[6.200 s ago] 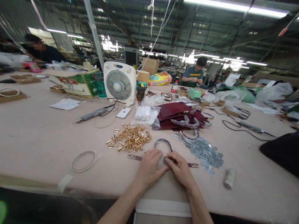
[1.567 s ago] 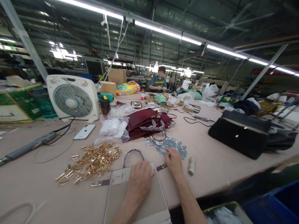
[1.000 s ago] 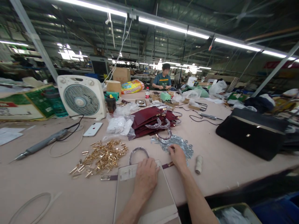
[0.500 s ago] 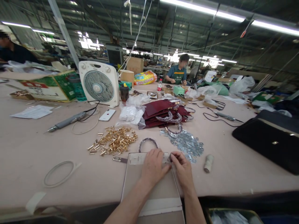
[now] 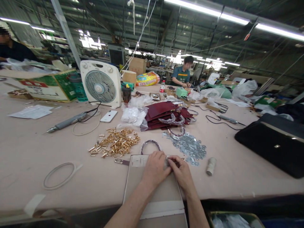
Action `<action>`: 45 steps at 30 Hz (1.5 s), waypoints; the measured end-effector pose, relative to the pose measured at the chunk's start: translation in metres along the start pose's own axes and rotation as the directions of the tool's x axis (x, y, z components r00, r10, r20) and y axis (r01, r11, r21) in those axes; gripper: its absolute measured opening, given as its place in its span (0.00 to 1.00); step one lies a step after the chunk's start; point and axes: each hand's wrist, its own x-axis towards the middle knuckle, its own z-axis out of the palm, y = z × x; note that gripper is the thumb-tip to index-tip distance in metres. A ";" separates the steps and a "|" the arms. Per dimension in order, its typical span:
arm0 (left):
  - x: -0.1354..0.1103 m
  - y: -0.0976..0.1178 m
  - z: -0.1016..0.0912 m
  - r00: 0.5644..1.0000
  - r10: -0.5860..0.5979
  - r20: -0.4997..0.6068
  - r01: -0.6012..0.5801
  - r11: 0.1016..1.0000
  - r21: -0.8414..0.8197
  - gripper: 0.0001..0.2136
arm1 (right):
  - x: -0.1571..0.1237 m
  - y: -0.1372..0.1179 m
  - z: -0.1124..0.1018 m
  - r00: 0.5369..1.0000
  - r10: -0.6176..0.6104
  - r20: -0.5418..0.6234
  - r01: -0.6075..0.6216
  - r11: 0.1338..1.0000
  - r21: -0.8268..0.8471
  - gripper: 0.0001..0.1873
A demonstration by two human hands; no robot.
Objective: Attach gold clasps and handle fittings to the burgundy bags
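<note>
Beige and flat, a stiff rectangular bag panel (image 5: 166, 191) lies on the pinkish cloth-covered bench (image 5: 95, 177), its near end running over the bench edge. A pale slitted strip (image 5: 138, 162) lines its far edge; past that stands an arched dark handle in clear wrap (image 5: 150, 141), and a dark purple strap with a metal tip (image 5: 122, 161) sticks out on the left.

The left hand (image 5: 155, 167) lies palm down on the panel, fingers extended close together, thumb angled toward the right hand (image 5: 180, 172). That one has its thumb and index fingertips bent together near the panel's far right corner; whether they grip a small part, I cannot tell. Both forearms come in from the lower edge and converge, wrists low.

The left hand covers the middle of the strip; the right hides most of the strap's other end. The panel's near end is cut off by the frame.

Just beyond lie a heap of small gold-coloured metal fittings (image 5: 120, 142) to the left and a scatter of thin silver-grey metal plates (image 5: 191, 147) to the right, near an upright pale cylindrical spool (image 5: 211, 166). Behind them is a stack of burgundy bag pieces (image 5: 161, 114).
</note>
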 end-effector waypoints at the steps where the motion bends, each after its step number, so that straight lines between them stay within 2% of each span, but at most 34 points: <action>1: 0.001 -0.001 0.000 1.000 0.001 0.003 -0.001 1.000 -0.007 0.14 | 0.001 0.001 0.000 1.000 -0.005 0.001 0.005 1.000 -0.005 0.17; 9: 0.003 -0.003 0.001 1.000 -0.006 -0.003 0.006 0.999 -0.045 0.13 | 0.009 0.009 0.001 0.999 -0.046 -0.019 0.043 0.993 -0.107 0.13; 17: 0.003 -0.003 0.002 0.999 0.028 -0.033 -0.029 0.999 -0.017 0.13 | -0.001 0.003 0.005 0.989 -0.121 -0.083 0.113 0.989 -0.094 0.12; 19: 0.004 -0.004 0.003 0.998 0.041 -0.043 -0.041 0.999 -0.007 0.14 | -0.003 0.002 0.000 0.984 -0.097 -0.147 0.095 0.995 -0.024 0.14; 21: 0.005 -0.006 0.005 0.997 0.052 -0.056 -0.052 0.999 0.004 0.15 | -0.003 0.006 -0.012 0.959 -0.036 -0.280 0.045 0.999 0.026 0.17; 23: 0.005 -0.008 0.006 0.996 0.065 -0.068 -0.064 0.998 0.012 0.16 | -0.002 0.017 -0.029 0.898 -0.023 -0.440 0.014 1.000 -0.024 0.18; 25: 0.004 -0.009 0.007 0.994 0.078 -0.072 -0.077 0.997 0.012 0.17 | -0.001 0.030 -0.048 0.851 -0.089 -0.518 0.001 0.986 -0.167 0.17; 27: 0.004 -0.011 0.007 0.994 0.084 -0.069 -0.084 0.996 0.006 0.17 | 0.000 0.043 -0.065 0.882 -0.157 -0.445 0.008 0.948 -0.318 0.15; 30: 0.006 -0.013 0.010 0.994 0.083 -0.074 -0.084 0.996 -0.011 0.17 | 0.003 0.053 -0.081 0.958 -0.186 -0.219 0.066 0.884 -0.464 0.15; 32: 0.005 -0.013 0.011 0.994 0.074 -0.079 -0.077 0.997 -0.028 0.17 | 0.004 0.055 -0.086 0.975 -0.180 -0.133 0.089 0.857 -0.507 0.15; 36: -0.002 -0.008 0.004 0.996 0.061 -0.072 -0.068 0.993 -0.097 0.18 | 0.005 0.060 -0.091 0.986 -0.149 -0.080 0.081 0.830 -0.551 0.15; 41: -0.024 -0.015 -0.028 0.983 0.171 -0.073 -0.181 0.969 -0.169 0.24 | 0.013 0.089 -0.102 0.991 -0.134 -0.003 0.104 0.784 -0.611 0.19; 43: -0.037 -0.027 -0.047 0.984 0.138 -0.112 -0.154 0.977 -0.151 0.22 | 0.016 0.100 -0.104 0.990 -0.143 0.003 0.113 0.764 -0.635 0.21; 45: -0.051 -0.044 -0.065 0.983 0.041 -0.177 -0.067 0.987 -0.146 0.19 | 0.017 0.105 -0.103 0.986 -0.167 -0.002 0.126 0.750 -0.650 0.21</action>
